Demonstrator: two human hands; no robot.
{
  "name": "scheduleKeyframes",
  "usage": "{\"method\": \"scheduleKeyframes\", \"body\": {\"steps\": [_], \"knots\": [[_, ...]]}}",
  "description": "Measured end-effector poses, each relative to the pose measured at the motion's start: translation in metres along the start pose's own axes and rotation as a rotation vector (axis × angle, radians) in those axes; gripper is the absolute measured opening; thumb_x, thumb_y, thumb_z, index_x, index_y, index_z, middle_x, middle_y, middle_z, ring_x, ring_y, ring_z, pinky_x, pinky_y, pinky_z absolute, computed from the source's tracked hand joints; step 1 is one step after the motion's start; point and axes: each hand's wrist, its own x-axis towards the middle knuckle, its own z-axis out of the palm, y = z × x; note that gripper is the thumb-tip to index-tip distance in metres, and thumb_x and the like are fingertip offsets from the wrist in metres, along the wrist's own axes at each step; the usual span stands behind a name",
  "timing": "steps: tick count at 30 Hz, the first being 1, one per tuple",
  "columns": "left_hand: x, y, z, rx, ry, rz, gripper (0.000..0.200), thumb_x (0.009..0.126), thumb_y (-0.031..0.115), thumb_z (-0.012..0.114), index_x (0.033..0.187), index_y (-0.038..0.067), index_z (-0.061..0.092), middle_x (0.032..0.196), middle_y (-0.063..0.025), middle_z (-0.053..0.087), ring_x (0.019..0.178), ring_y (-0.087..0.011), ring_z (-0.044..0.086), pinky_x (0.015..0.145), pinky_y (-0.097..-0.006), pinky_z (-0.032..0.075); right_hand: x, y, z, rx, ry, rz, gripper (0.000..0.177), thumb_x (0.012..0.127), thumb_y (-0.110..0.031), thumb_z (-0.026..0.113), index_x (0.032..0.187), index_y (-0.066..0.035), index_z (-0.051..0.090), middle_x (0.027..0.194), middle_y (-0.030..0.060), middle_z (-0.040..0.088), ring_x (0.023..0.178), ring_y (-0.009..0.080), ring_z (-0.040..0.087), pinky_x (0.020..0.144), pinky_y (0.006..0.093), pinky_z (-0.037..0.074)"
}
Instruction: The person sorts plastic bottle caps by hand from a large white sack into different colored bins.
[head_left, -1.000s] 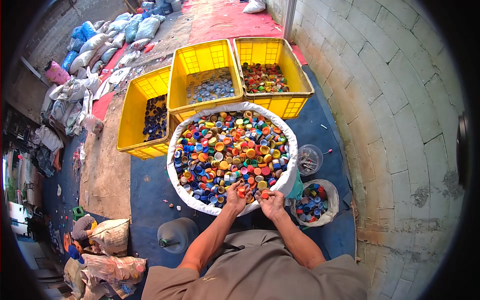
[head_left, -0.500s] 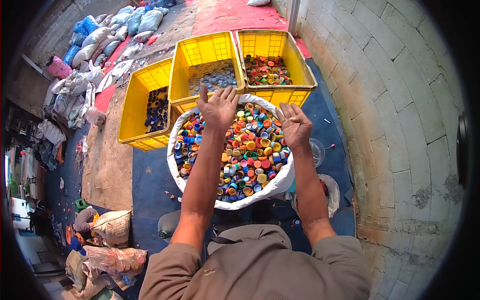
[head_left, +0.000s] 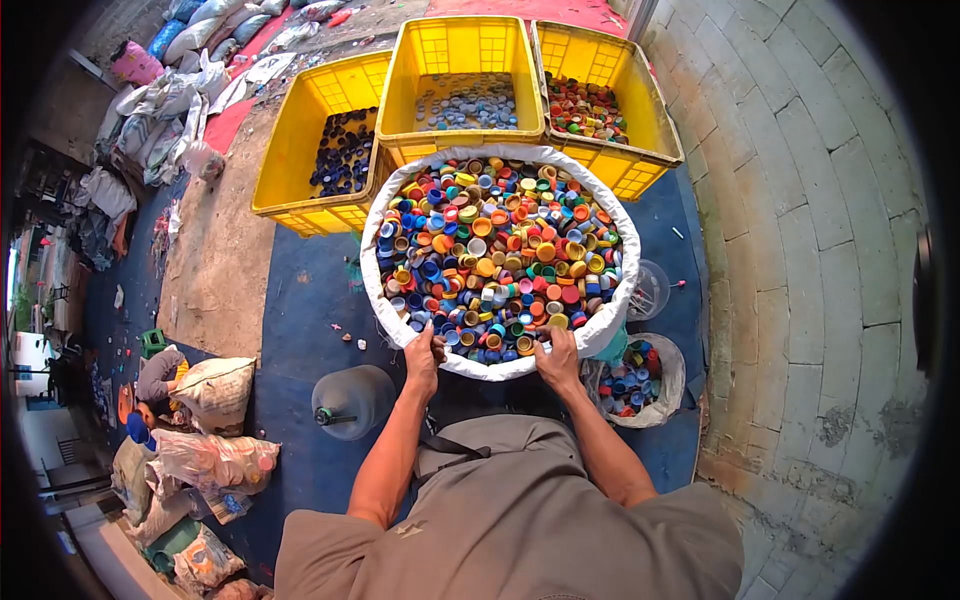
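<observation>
A round white sack (head_left: 628,262) with a rolled rim stands in front of me, filled with mixed coloured plastic bottle caps (head_left: 500,262). At its near rim, on the left, my left hand (head_left: 424,358) is closed on the cloth edge, the thumb pointing up. Farther right along the same edge, my right hand (head_left: 558,357) grips the rim with curled fingers. Just beyond the sack are three yellow crates: the left crate (head_left: 275,190) holds dark caps, the middle crate (head_left: 400,100) pale caps, and the right crate (head_left: 650,125) red, orange and green caps.
A small bag of caps (head_left: 672,375) and a clear tub (head_left: 652,290) stand on the right, near a block wall (head_left: 800,300). A large clear bottle (head_left: 355,402) is at left. Farther left, a person (head_left: 160,385) sits beside stuffed sacks (head_left: 218,395).
Both hands have come back from above the far side of the sack and now grip its near rim. My view has shifted, so the sack and crates appear higher and farther right.
</observation>
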Motion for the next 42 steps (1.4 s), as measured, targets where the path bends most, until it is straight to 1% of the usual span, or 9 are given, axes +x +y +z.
{"method": "scheduleKeyframes", "body": {"steps": [5, 8, 15, 22, 25, 28, 32, 37, 42], "knots": [[-0.015, -0.006, -0.008, 0.016, 0.014, 0.029, 0.032, 0.093, 0.032, 0.059, 0.075, 0.005, 0.059, 0.069, -0.0024, 0.058, 0.052, -0.0069, 0.049, 0.046, -0.0217, 0.041, 0.008, -0.004, 0.016, -0.219, 0.035, -0.108, 0.029, 0.074, -0.005, 0.064, 0.102, -0.006, 0.059, 0.085, 0.0140, 0.062, 0.085, 0.0335, 0.055, 0.077, 0.0443, 0.042], [-0.014, -0.007, -0.010, 0.043, -0.015, 0.013, 0.023, 0.092, 0.026, 0.061, 0.083, 0.005, 0.059, 0.076, -0.0028, 0.060, 0.055, -0.0064, 0.050, 0.048, -0.0212, 0.042, 0.016, -0.006, 0.019, -0.276, 0.021, -0.049, 0.040, 0.072, -0.002, 0.066, 0.111, -0.005, 0.057, 0.087, 0.0072, 0.066, 0.089, 0.0297, 0.055, 0.079, 0.0417, 0.042], [-0.017, -0.009, -0.014, 0.125, -0.058, 0.028, 0.020, 0.091, 0.021, 0.062, 0.087, 0.002, 0.058, 0.077, -0.0043, 0.062, 0.053, -0.0060, 0.048, 0.045, -0.0207, 0.039, 0.033, 0.015, 0.031, -0.500, -0.029, -0.312, 0.051, 0.073, -0.005, 0.068, 0.122, -0.005, 0.055, 0.086, 0.0056, 0.068, 0.088, 0.0295, 0.056, 0.077, 0.0416, 0.042], [-0.022, -0.009, -0.005, 0.179, -0.071, 0.027, 0.019, 0.090, 0.020, 0.063, 0.089, 0.002, 0.058, 0.076, -0.0039, 0.061, 0.050, -0.0049, 0.046, 0.043, -0.0201, 0.037, 0.032, -0.009, 0.022, -0.379, -0.093, -0.209, 0.049, 0.074, -0.011, 0.072, 0.120, -0.006, 0.058, 0.093, 0.0179, 0.060, 0.089, 0.0323, 0.056, 0.077, 0.0431, 0.041], [-0.024, -0.010, -0.002, 0.208, -0.066, 0.032, 0.019, 0.089, 0.020, 0.063, 0.089, 0.001, 0.060, 0.076, -0.0041, 0.062, 0.053, -0.0059, 0.048, 0.046, -0.0211, 0.039, 0.033, -0.006, 0.028, -0.383, -0.086, -0.145, 0.050, 0.073, -0.013, 0.074, 0.120, -0.008, 0.058, 0.090, 0.0185, 0.059, 0.088, 0.0338, 0.056, 0.077, 0.0439, 0.042], [-0.017, -0.020, -0.005, 0.310, -0.033, 0.101, 0.019, 0.087, 0.019, 0.066, 0.090, 0.001, 0.062, 0.078, -0.0046, 0.063, 0.059, -0.0087, 0.053, 0.053, -0.0233, 0.042, 0.036, -0.012, 0.024, -0.405, -0.082, -0.171, 0.051, 0.072, -0.011, 0.073, 0.120, -0.011, 0.058, 0.087, 0.0131, 0.062, 0.090, 0.0317, 0.056, 0.077, 0.0444, 0.041], [-0.019, -0.021, -0.002, 0.533, 0.038, 0.290, 0.022, 0.082, 0.018, 0.071, 0.093, 0.000, 0.064, 0.080, -0.0054, 0.065, 0.070, -0.0123, 0.057, 0.064, -0.0261, 0.046, 0.039, -0.009, 0.027, -0.358, -0.103, -0.108, 0.047, 0.072, -0.012, 0.074, 0.117, -0.013, 0.061, 0.086, 0.0135, 0.061, 0.088, 0.0318, 0.056, 0.076, 0.0433, 0.041], [-0.024, -0.014, 0.001, 0.650, 0.087, 0.408, 0.026, 0.077, 0.016, 0.074, 0.095, 0.001, 0.062, 0.082, -0.0095, 0.066, 0.075, -0.0171, 0.061, 0.069, -0.0291, 0.047, 0.043, 0.002, 0.032, -0.288, -0.087, -0.001, 0.041, 0.071, -0.008, 0.075, 0.111, -0.012, 0.064, 0.092, 0.0159, 0.063, 0.087, 0.0281, 0.060, 0.078, 0.0384, 0.046], [-0.020, -0.014, -0.004, 1.007, 0.153, 0.637, 0.035, 0.072, 0.013, 0.075, 0.102, 0.004, 0.059, 0.089, -0.0101, 0.067, 0.086, -0.0273, 0.059, 0.079, -0.0383, 0.045, 0.045, 0.006, 0.035, 0.381, 0.035, 0.163, 0.037, 0.075, -0.006, 0.071, 0.111, -0.005, 0.061, 0.086, 0.0109, 0.063, 0.073, 0.0206, 0.063, 0.072, 0.0353, 0.051]]}}
